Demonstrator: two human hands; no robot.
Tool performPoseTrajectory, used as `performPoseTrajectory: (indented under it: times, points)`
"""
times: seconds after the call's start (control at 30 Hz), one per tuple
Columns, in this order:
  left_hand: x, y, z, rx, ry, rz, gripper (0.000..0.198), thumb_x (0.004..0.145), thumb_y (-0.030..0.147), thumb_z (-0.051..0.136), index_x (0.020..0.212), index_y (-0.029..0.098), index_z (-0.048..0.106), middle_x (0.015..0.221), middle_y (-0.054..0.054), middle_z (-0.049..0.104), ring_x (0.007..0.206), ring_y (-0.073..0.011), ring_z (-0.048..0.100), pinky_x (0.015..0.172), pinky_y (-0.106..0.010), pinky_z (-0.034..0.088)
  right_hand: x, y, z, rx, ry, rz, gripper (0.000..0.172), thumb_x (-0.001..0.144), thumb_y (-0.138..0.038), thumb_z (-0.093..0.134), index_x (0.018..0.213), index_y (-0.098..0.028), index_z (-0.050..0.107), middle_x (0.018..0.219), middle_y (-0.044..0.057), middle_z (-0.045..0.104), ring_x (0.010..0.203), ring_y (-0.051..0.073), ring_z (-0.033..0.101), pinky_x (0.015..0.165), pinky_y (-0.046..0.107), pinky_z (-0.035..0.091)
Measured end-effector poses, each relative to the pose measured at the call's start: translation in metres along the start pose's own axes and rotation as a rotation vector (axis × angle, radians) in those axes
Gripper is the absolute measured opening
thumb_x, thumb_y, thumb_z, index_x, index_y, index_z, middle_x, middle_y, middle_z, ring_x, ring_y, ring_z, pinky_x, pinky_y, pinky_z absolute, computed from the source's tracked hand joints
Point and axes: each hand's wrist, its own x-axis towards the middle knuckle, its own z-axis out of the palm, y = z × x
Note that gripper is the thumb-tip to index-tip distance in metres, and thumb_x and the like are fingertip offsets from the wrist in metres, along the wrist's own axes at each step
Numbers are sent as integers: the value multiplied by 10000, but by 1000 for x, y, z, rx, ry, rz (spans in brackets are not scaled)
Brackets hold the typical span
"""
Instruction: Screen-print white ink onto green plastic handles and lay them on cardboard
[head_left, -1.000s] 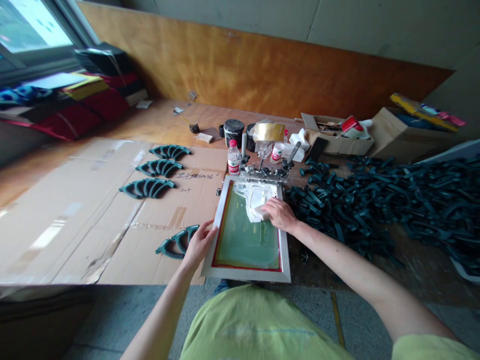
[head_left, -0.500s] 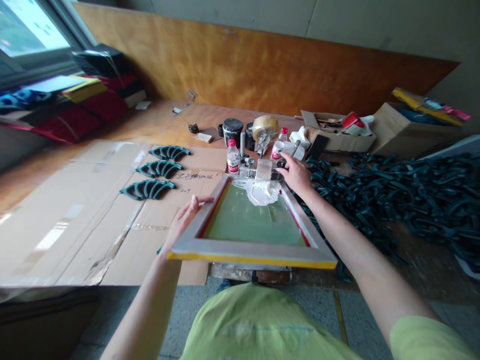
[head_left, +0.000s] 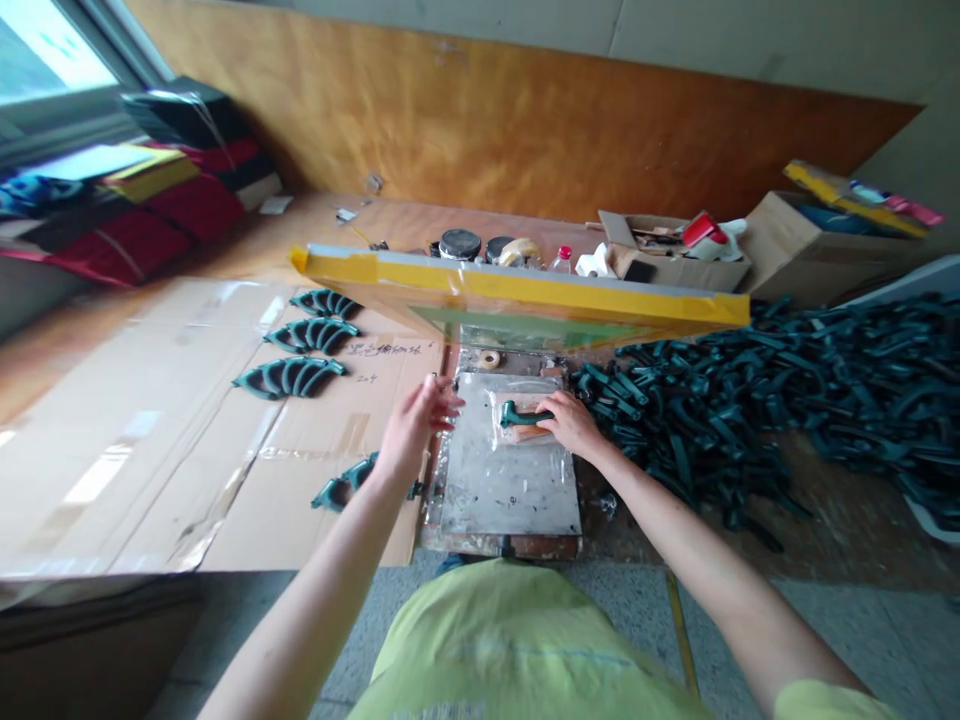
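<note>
My right hand [head_left: 574, 425] has its fingers on one end of a dark green curved plastic handle [head_left: 519, 416], which lies on a small taped pad on the grey metal base plate [head_left: 510, 495]. Left of the plate hovers my left hand [head_left: 411, 425], empty, fingers apart. The screen printing frame [head_left: 525, 285], its edge covered in yellow tape, stands tilted up beyond both hands. Under my left forearm, a short row of green handles [head_left: 335, 490] is partly hidden.
Three fanned rows of green handles [head_left: 289, 378] lie on the cardboard sheet [head_left: 180, 440] at left. A large heap of green handles [head_left: 697, 420] spreads to the right. Black-lidded tubs [head_left: 459, 244] and an open carton [head_left: 679, 278] stand behind the frame.
The screen frame has swung up from lying flat, uncovering the plate and a handle. My right hand came down onto that handle. My left hand let go of the frame's side.
</note>
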Motion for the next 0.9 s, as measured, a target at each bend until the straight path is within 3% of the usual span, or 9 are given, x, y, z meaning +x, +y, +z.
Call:
performPoseTrajectory:
  times: [0.1,0.17,0.3,0.4,0.57,0.73,0.9]
  points:
    - [-35,-41,18,67,-229,-322,647,781,649,577,1124,103,624,974,-160,720,793,-201,668,624,-276,518,-12,-24,-15,84,110,-77,86,822,-189,676,894,-217,637,910,40,600,928,211,562,844,354,449]
    - [-54,-54,35,22,-249,-392,662,786,643,578,1207,132,581,1102,-173,693,905,-237,672,665,-307,541,-27,-47,-23,151,204,-123,65,850,-204,646,911,-218,627,899,50,599,909,219,558,820,363,458]
    - [-73,-48,64,-60,-200,-262,578,791,629,581,1159,184,586,1112,-115,673,948,-232,655,670,-290,561,-61,-91,-31,191,378,-203,51,874,-214,600,924,-220,606,855,68,586,869,241,541,781,400,463]
    - [-77,-37,73,-57,-229,-194,507,792,599,598,1086,186,613,1003,-70,677,861,-194,640,661,-270,567,-78,-104,-36,198,475,-220,120,861,-187,594,968,-241,591,837,68,578,840,247,540,752,420,465]
    - [-81,-31,78,-52,-286,-175,434,813,555,599,1040,187,625,909,-41,661,786,-173,628,662,-279,568,-87,-100,-44,239,516,-237,233,833,-157,613,1034,-266,571,850,65,595,854,251,552,751,434,473]
    - [-83,-27,87,-30,-261,-190,408,783,553,636,980,196,654,861,-23,670,772,-177,641,692,-281,556,-90,-91,-51,239,510,-253,218,843,-210,629,1046,-269,576,838,67,608,836,247,556,749,437,479]
    - [-80,-34,82,35,-180,-246,479,785,563,623,1076,183,644,869,-56,685,826,-206,647,697,-294,553,-84,-57,-57,283,403,-341,223,896,-351,581,1093,-250,599,902,67,649,867,233,579,815,437,477]
